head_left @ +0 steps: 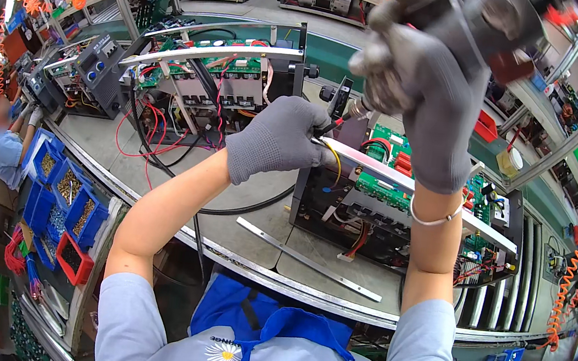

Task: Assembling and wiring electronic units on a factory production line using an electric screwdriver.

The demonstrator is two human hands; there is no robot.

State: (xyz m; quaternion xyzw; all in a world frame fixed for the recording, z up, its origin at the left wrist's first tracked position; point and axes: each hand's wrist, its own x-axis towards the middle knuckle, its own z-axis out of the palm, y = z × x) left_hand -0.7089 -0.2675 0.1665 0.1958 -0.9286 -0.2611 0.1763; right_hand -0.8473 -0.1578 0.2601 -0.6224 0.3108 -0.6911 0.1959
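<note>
My right hand (425, 89), in a grey glove, is wrapped round a dark power screwdriver (499, 22) raised over the bench. The driver's tip reaches down toward the gloved fingertips of my left hand (276, 139). Those fingers are pinched together at the left end of a silver metal bar (392, 171); what lies between them is hidden. The bar runs along the top of an open black machine chassis (316, 199) with green circuit boards (383, 189) inside. A yellow wire (337, 161) loops down beside my left fingertips.
Another open chassis (201, 70) with loose red and black wires stands to the left. A loose metal strip (308, 260) lies near the bench's front edge. Blue bins (69, 184) of screws and a red bin (74, 258) sit at lower left. Rollers (516, 283) are at right; a co-worker (5, 143) is far left.
</note>
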